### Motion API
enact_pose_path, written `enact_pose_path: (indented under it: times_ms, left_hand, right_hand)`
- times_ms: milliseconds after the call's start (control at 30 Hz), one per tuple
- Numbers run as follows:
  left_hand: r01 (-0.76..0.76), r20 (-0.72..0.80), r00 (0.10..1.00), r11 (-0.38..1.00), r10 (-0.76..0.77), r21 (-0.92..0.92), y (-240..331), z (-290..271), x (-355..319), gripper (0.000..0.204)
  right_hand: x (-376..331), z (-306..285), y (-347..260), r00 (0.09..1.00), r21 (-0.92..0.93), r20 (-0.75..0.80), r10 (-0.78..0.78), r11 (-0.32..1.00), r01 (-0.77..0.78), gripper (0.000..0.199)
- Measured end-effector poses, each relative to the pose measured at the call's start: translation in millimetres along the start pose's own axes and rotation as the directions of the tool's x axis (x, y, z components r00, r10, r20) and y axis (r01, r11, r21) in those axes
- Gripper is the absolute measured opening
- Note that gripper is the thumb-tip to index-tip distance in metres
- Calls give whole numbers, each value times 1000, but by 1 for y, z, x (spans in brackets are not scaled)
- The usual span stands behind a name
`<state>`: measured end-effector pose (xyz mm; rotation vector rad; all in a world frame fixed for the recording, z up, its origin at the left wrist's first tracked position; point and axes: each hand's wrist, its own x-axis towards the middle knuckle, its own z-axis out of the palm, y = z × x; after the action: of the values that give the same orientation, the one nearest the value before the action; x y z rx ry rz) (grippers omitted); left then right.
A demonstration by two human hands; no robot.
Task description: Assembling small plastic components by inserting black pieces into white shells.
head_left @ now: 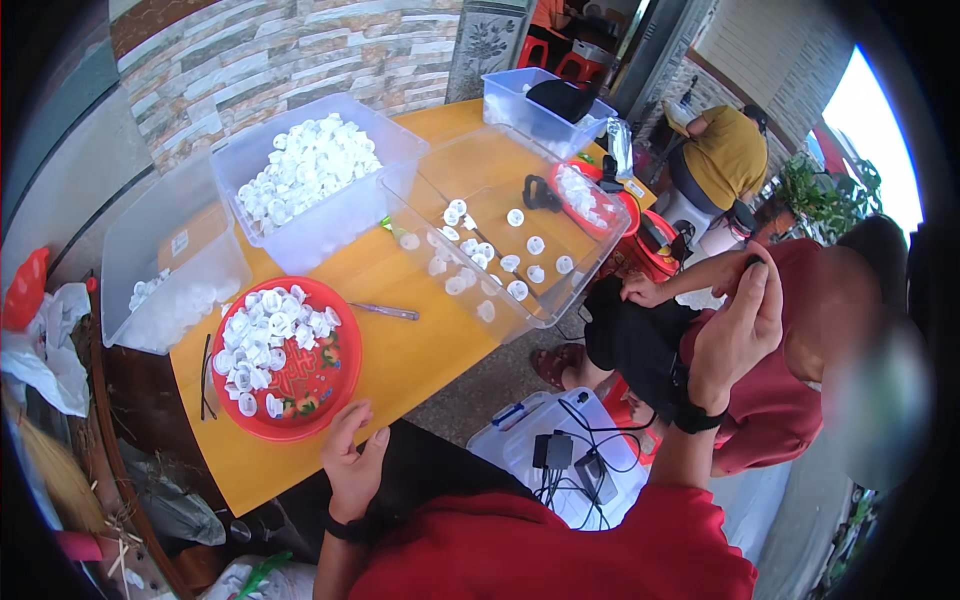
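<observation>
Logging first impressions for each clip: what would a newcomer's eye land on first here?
Most striking is the red tray heaped with small white caps on the yellow table, just ahead of the person's left hand. Behind it stands a clear bin full of the same caps. The right hand is raised toward a seated person in red.

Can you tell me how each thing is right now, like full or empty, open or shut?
Round red plastic tray: heaped with small white caps.
Big clear plastic tub: open, piled with white caps.
Long clear plastic bin: open, few caps scattered inside.
Left clear tub: open, some caps inside.
Left hand: resting at the yellow table edge, empty.
Right hand: raised, holding nothing visible.
</observation>
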<state>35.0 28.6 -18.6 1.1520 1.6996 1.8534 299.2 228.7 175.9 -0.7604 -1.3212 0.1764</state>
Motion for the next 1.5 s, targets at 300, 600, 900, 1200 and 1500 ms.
enact_pose_path:
  times_ms: [300, 600, 900, 1200, 1500]
  left_hand:
    - [67, 85, 994, 998, -68, 12, -19, -1, -3, 20]
    - [35, -1, 999, 999, -35, -29, -30, -5, -15, 19]
    - [-170, 86, 982, 984, 165, 48, -28, -5, 5, 16]
    - [-281, 82, 958, 958, 276, 51, -33, -14, -4, 18]
    - [-278, 45, 960, 960, 277, 13, -38, -16, -6, 21]
  right_hand:
    - [-177, 125, 20, 601, 118, 793, -102, 993, 13, 18]
    - [-193, 124, 17, 324, -36, 946, 30, 999, 15, 14]
    - [-12, 62, -33, 985, -159, 172, -21, 986, 49, 23]
    - [-170, 179, 42, 357, -293, 896, 265, 956, 25, 20]
    - [-128, 160, -82, -210, -62, 978, 2, 959, -278, 27]
